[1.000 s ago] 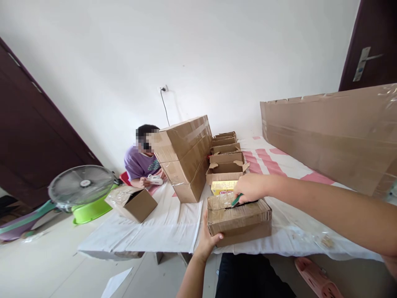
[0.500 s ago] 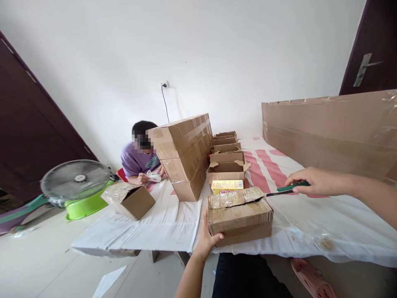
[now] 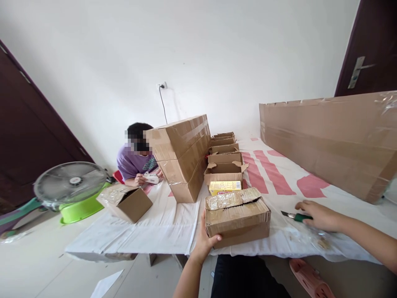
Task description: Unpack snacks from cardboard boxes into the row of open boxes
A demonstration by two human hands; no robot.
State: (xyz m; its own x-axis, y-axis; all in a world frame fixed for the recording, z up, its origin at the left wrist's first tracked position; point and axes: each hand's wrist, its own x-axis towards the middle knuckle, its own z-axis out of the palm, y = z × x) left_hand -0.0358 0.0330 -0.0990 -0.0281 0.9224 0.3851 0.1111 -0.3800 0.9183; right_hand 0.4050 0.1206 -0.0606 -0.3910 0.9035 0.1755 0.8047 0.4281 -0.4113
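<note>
Cardboard fills the middle of the frame: your left hand (image 3: 206, 242) comes up from the bottom centre, forearm nearly vertical, and grips the near left corner of the taped carton (image 3: 237, 216), thumb hooked onto its front face and palm pressed to its side. That carton sits at the near edge of the white sheet (image 3: 161, 225), just below centre, its tape cut and its top flaps slightly parted. Your right arm reaches in from the lower right, forearm low and almost level, and your right hand (image 3: 319, 215) lies on the sheet well to the right of the carton, fingers curled over the green-handled knife (image 3: 294, 216), whose blade points left toward the carton. Just behind the carton stands a yellow packet (image 3: 225, 187); its print is too small to read. At centre left, another person (image 3: 136, 163) in purple sits beside stacked boxes (image 3: 181, 155).
</note>
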